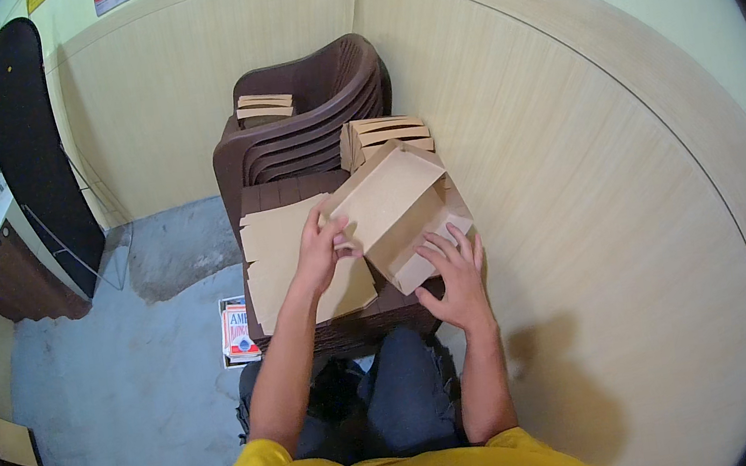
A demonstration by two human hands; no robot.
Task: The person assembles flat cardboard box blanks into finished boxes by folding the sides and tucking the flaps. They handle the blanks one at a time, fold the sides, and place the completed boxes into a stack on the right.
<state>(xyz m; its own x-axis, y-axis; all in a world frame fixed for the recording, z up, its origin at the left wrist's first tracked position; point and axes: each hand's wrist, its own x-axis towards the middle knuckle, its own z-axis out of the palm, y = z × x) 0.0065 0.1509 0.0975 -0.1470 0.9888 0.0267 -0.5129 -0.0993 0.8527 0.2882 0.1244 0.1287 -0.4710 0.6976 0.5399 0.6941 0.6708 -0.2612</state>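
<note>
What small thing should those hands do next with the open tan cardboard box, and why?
Perhaps tip the open tan cardboard box level. It is tilted, its inside showing, and the bare left hand and bare right hand touch different sides, so together they could probably steady it.

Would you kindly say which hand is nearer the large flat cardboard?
Left. The left hand appears over the flat cardboard, at the left edge of the open box; the right hand is farther right, at the box's near end.

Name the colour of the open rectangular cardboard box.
The box is light brown, best seen in the head view.
</note>
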